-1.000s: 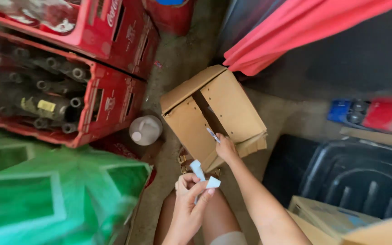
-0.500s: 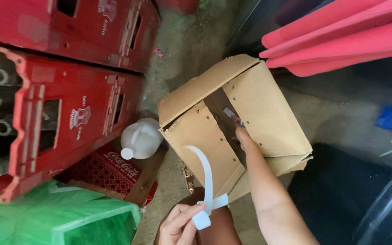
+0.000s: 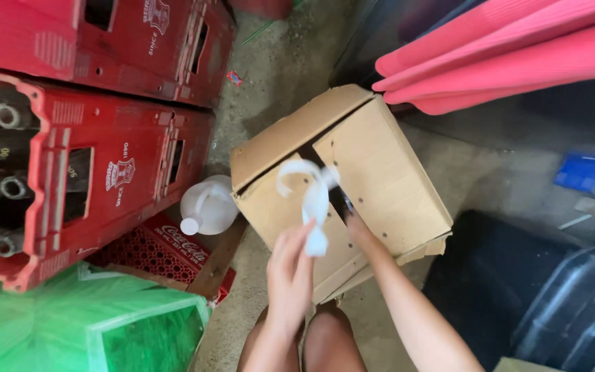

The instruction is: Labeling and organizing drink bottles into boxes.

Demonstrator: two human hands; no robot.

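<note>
Head view, looking down past my knees: my left hand [image 3: 290,272] is raised in front of me, its fingers [image 3: 302,238] pinching the lower end of a white strip of tape [image 3: 313,196]. Half a second ago that strip stood as one long curve above my fingers; now it has curled over at the top into a loop that flops toward the cardboard box [image 3: 339,186], so more of it has come free and it hangs loose, apart from the flaps. I judge the peeling is nearly or fully done on this seam.

Just beyond, my right hand [image 3: 354,222] lies on the box at the gap between the flaps; it was higher up the seam before and has slid closer to me. I cannot tell whether those fingers are spread or gripping, since the tape and my left hand cover them.

The box sits tilted on the concrete floor [image 3: 277,62]. Left of my fingers lies a white plastic jug [image 3: 208,205], touching the box corner. Farther left stand red bottle crates [image 3: 98,158]; far right, pink fabric [image 3: 504,55].
</note>
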